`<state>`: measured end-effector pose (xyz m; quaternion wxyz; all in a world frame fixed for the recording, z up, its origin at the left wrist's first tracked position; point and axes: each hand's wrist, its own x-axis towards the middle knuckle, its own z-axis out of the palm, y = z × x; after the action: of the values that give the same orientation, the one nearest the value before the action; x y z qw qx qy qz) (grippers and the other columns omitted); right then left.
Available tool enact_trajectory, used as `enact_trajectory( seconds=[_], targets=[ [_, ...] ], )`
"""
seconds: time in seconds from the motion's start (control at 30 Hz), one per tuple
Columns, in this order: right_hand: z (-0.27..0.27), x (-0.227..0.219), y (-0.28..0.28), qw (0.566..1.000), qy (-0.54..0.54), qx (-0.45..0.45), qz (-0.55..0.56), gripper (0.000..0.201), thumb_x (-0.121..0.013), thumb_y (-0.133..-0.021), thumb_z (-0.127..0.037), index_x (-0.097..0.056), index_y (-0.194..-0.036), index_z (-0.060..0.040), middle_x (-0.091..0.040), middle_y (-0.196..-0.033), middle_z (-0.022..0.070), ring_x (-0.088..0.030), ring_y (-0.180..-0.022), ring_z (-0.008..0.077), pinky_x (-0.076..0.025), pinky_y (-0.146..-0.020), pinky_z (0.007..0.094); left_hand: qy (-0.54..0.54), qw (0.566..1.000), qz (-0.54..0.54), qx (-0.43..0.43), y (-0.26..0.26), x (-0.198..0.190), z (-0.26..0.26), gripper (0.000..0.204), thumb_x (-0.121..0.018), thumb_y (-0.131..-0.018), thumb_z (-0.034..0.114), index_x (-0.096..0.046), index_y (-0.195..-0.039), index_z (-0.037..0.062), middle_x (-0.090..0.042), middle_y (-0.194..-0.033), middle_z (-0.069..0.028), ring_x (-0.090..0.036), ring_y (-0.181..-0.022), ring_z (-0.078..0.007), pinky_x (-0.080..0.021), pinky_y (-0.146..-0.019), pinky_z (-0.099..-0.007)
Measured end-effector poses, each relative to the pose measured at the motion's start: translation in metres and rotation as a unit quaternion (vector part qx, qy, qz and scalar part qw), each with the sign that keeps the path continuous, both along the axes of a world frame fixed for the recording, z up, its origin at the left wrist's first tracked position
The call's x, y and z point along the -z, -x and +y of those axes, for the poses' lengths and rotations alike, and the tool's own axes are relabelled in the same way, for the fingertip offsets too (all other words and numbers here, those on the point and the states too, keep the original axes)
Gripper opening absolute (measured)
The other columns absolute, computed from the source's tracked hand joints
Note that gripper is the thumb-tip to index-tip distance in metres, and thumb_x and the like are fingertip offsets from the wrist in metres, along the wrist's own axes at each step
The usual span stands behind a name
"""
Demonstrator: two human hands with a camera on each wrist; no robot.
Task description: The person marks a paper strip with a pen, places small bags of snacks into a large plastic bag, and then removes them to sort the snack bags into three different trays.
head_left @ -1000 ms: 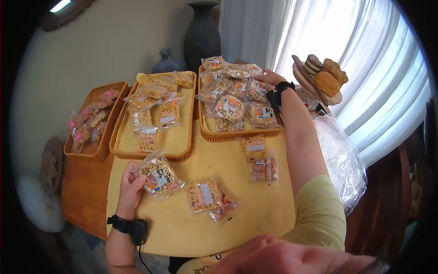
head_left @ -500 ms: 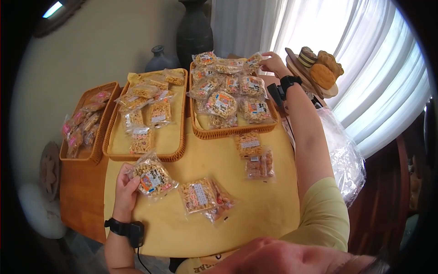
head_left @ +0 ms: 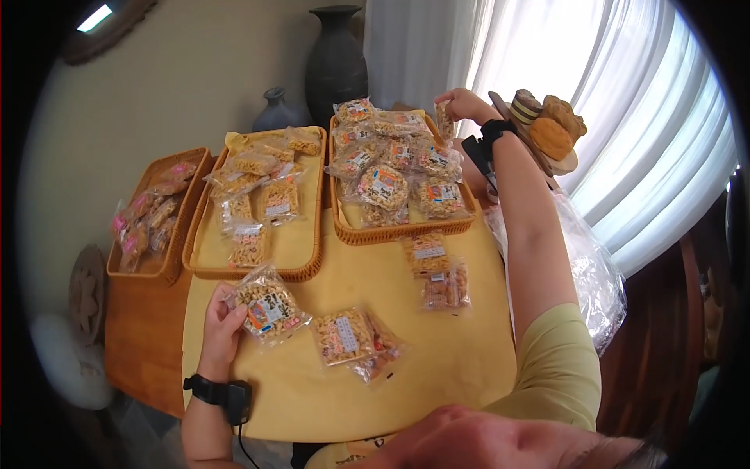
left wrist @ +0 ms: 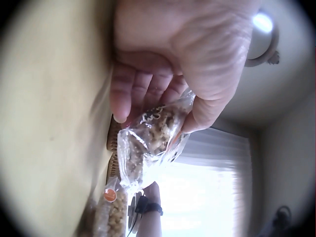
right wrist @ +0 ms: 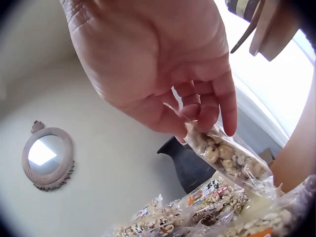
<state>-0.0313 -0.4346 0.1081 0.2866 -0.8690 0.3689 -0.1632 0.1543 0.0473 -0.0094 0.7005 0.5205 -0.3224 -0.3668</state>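
Note:
My left hand (head_left: 223,327) holds a clear packet of puffed-grain snack (head_left: 269,305) by its left edge, above the front left of the cloth-covered table. In the left wrist view, the thumb and fingers pinch that packet (left wrist: 153,133). At the far right corner of the right wicker tray (head_left: 406,233), my right hand (head_left: 467,105) pinches another snack packet (head_left: 444,122), which hangs edge-on. The right wrist view shows this packet (right wrist: 229,155) gripped at its top end, over the tray's other packets (right wrist: 212,197).
A middle wicker tray (head_left: 293,273) and a left one (head_left: 144,276) hold more packets. Packets lie on the table at front centre (head_left: 344,336) and before the right tray (head_left: 427,254). Clear plastic wrap (head_left: 574,266), a stand with bread-like pieces (head_left: 551,141) and dark vases (head_left: 336,62) stand around.
My right hand has lifted a packet from the right tray's back corner, and the packet has turned edge-on. The left hand keeps its packet in nearly the same place.

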Motion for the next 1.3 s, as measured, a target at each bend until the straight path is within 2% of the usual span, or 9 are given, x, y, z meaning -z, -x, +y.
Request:
enact_trajectory(
  seconds=[0.37,0.53,0.63,0.7,0.77,0.9,0.97,1.2,1.3],
  targets=[
    [-0.01,0.012,-0.022,0.985,0.095,0.042,0.137,0.028,-0.049,-0.067,-0.004,-0.062,-0.091,0.0001,-0.06,-0.067,0.0143,-0.057,-0.055,0.0214,-0.048,-0.052,0.0311,-0.002,1.0,0.001,-0.002,-0.001,0.002,0.0,0.022,-0.06,-0.076,0.015,-0.041,-0.085,0.0075,-0.049,-0.079,0.001,-0.046,-0.073,-0.0051,-0.038,-0.066,-0.0195],
    [0.016,0.023,-0.017,0.993,0.039,0.109,0.011,0.05,-0.061,-0.063,-0.013,-0.05,-0.11,-0.0005,-0.06,-0.082,0.0193,-0.06,-0.066,0.029,-0.048,-0.055,0.0356,0.004,1.0,0.0,0.004,-0.002,0.003,0.001,0.022,-0.059,-0.076,0.014,-0.041,-0.085,0.0073,-0.049,-0.079,0.0009,-0.046,-0.074,-0.0054,-0.038,-0.067,-0.0199],
    [0.019,0.022,-0.011,0.984,0.049,0.089,0.147,0.06,-0.064,-0.062,-0.015,-0.044,-0.117,-0.0008,-0.059,-0.09,0.0207,-0.06,-0.075,0.0309,-0.048,-0.059,0.0362,0.008,1.0,0.008,0.007,0.0,0.0,0.0,0.021,-0.059,-0.076,0.014,-0.041,-0.085,0.0073,-0.049,-0.079,0.0008,-0.047,-0.075,-0.0057,-0.039,-0.068,-0.0201],
    [0.015,0.024,-0.011,0.983,0.041,0.109,0.144,0.051,-0.064,-0.062,-0.014,-0.051,-0.109,0.001,-0.06,-0.091,0.0192,-0.06,-0.08,0.0309,-0.048,-0.064,0.0361,0.005,1.0,0.009,0.01,0.0,-0.001,0.0,0.021,-0.059,-0.076,0.014,-0.041,-0.085,0.0074,-0.049,-0.08,0.0007,-0.047,-0.076,-0.0058,-0.039,-0.069,-0.0203],
    [0.002,0.026,-0.013,0.923,0.161,0.034,0.347,0.038,-0.064,-0.062,-0.015,-0.059,-0.097,0.0012,-0.061,-0.093,0.0176,-0.06,-0.083,0.0314,-0.048,-0.067,0.0366,0.001,1.0,0.008,0.009,0.0,-0.001,0.001,0.021,-0.059,-0.076,0.014,-0.041,-0.085,0.0074,-0.049,-0.08,0.0006,-0.047,-0.076,-0.0059,-0.039,-0.069,-0.0205],
    [0.005,0.04,-0.026,0.928,0.266,0.13,0.224,0.025,-0.064,-0.064,-0.013,-0.062,-0.081,0.0058,-0.062,-0.079,0.0187,-0.063,-0.07,0.0256,-0.051,-0.061,0.0324,0.002,1.0,0.009,0.008,0.0,-0.001,0.001,0.021,-0.059,-0.076,0.013,-0.041,-0.085,0.0073,-0.049,-0.081,0.0005,-0.047,-0.077,-0.0059,-0.039,-0.07,-0.0206],
    [0.007,0.036,-0.033,0.939,0.206,0.138,0.24,0.028,-0.067,-0.062,-0.013,-0.064,-0.088,-0.0024,-0.06,-0.095,0.0168,-0.058,-0.088,0.0301,-0.049,-0.073,0.0361,0.001,1.0,0.011,0.005,-0.002,0.001,0.003,0.021,-0.059,-0.076,0.014,-0.041,-0.085,0.0072,-0.049,-0.081,0.0005,-0.047,-0.077,-0.0058,-0.038,-0.07,-0.0206],
    [-0.003,0.052,-0.036,0.926,0.253,0.085,0.268,0.038,-0.066,-0.068,-0.019,-0.057,-0.092,0.0089,-0.062,-0.083,0.02,-0.061,-0.079,0.0305,-0.05,-0.066,0.0364,0.001,1.0,-0.003,0.006,0.0,0.0,0.001,0.022,-0.06,-0.075,0.015,-0.042,-0.085,0.0069,-0.048,-0.079,0.0013,-0.045,-0.074,-0.0052,-0.037,-0.068,-0.0197],
    [-0.009,0.059,-0.037,0.935,0.222,0.147,0.235,0.053,-0.06,-0.071,-0.016,-0.043,-0.115,0.0065,-0.056,-0.103,0.0219,-0.055,-0.096,0.033,-0.045,-0.08,0.0375,0.001,1.0,-0.007,0.005,-0.002,0.0,0.005,0.021,-0.059,-0.076,0.015,-0.042,-0.086,0.007,-0.048,-0.079,0.0011,-0.045,-0.074,-0.0052,-0.037,-0.068,-0.0197]
  ],
)
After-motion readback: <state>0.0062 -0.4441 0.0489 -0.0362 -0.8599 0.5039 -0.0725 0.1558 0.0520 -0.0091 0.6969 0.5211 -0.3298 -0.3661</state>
